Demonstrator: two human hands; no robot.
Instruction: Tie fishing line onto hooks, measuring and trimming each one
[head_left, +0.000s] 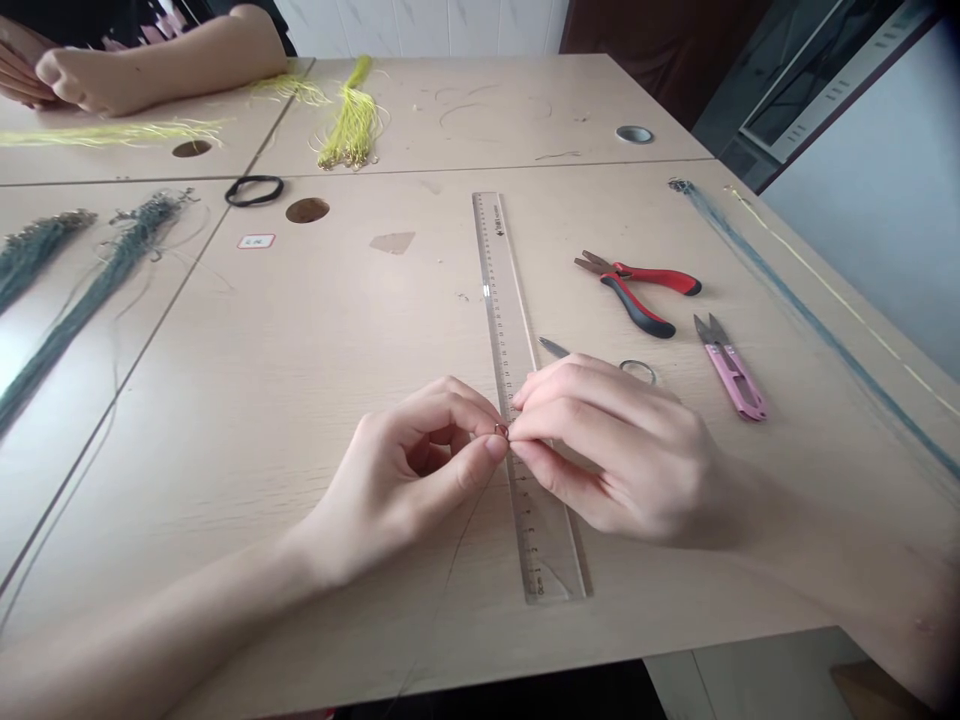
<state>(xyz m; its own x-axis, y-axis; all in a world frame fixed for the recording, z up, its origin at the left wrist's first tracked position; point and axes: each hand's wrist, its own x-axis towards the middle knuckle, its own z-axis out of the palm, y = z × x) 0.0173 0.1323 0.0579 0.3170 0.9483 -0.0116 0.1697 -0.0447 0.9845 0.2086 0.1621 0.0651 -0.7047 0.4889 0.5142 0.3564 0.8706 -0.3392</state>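
My left hand [416, 465] is closed, its thumb and forefinger pinching a small metal ring [500, 429]. My right hand [622, 450] meets it there, fingertips pressed together at the ring; whatever is between them is too small to make out. A thin dark thread [457, 550] hangs from below the left fingertips toward the table's front edge. Under both hands lies a clear plastic ruler [499, 300], partly covered. Beside the right knuckles a pointed metal tip [553, 347] pokes out, the remainder hidden. Behind that hand a thin ring [637, 372] shows in part.
Red-and-black pliers [637, 290] and pink thread snips [731, 365] lie at right, with blue-grey cords [810, 310] beyond. Yellow cords [351, 120], a black band [255, 190] and a tape roll [634, 134] lie farther back. Grey-green cords [82, 300] are left. Another person's arm [172, 75] rests opposite.
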